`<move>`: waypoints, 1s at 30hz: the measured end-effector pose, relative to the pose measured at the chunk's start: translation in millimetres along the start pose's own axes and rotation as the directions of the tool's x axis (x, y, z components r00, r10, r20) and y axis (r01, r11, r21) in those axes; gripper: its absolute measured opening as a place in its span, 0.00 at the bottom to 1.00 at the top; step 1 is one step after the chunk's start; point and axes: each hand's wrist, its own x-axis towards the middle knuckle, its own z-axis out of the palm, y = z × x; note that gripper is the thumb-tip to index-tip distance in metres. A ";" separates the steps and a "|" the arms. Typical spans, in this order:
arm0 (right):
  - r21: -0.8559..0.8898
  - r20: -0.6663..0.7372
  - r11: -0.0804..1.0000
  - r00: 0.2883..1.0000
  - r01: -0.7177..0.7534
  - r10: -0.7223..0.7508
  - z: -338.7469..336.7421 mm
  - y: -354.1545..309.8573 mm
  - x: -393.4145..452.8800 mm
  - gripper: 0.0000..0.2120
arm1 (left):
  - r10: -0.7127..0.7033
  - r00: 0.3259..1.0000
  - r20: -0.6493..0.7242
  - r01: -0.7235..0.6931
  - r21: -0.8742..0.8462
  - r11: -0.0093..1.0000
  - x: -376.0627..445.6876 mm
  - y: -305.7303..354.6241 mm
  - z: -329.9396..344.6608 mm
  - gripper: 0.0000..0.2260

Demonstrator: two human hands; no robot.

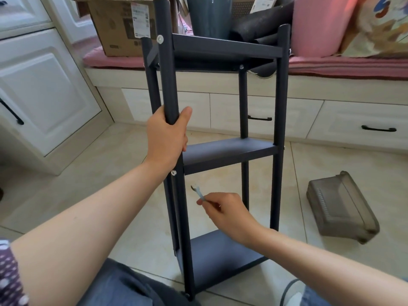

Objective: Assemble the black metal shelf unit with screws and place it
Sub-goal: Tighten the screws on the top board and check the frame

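My left hand wrapped round the upright shelf unit's near post, right hand pinching a small wrench beside it

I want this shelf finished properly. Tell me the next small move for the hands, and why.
Probably bring the small wrench, pinched in the right hand, up-left to the screw on the front post, just below the middle shelf. The left hand grips that post above and steadies the shelf unit, and the wrench head is near that screw.

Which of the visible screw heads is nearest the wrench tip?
The pale screw head just below the middle shelf, on the near-left black post; the other two sit by the top shelf.
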 end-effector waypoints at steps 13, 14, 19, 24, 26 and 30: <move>0.097 -0.085 0.992 0.993 -0.076 0.084 -0.2 -12.1 27.4 0.11 | 0.016 0.998 -0.059 -0.010 0.095 0.995 8.9 -6.1 0.7 0.10; 0.087 -0.078 0.994 0.994 -0.068 0.075 -0.8 -13.1 27.6 0.11 | 0.019 0.998 -0.062 -0.013 0.106 0.994 9.2 -7.0 -0.2 0.10; 0.100 -0.086 0.994 0.995 -0.042 0.051 -1.8 -14.2 30.6 0.11 | 0.038 0.997 -0.073 -0.028 0.140 0.990 10.4 -9.9 -2.3 0.13; 0.109 -0.101 0.994 0.994 -0.021 0.032 4.1 -16.7 32.1 0.11 | 0.049 0.997 -0.058 -0.040 0.139 0.989 10.8 -8.2 -2.0 0.12; 0.109 -0.133 0.994 0.991 -0.004 0.019 5.2 -18.3 32.8 0.11 | 0.051 0.997 -0.060 -0.042 0.138 0.990 10.5 -7.8 -0.8 0.13; 0.117 -0.174 0.993 0.985 0.026 -0.006 8.8 -19.3 34.9 0.11 | 0.053 0.996 -0.070 -0.042 0.147 0.988 10.1 -7.7 0.5 0.14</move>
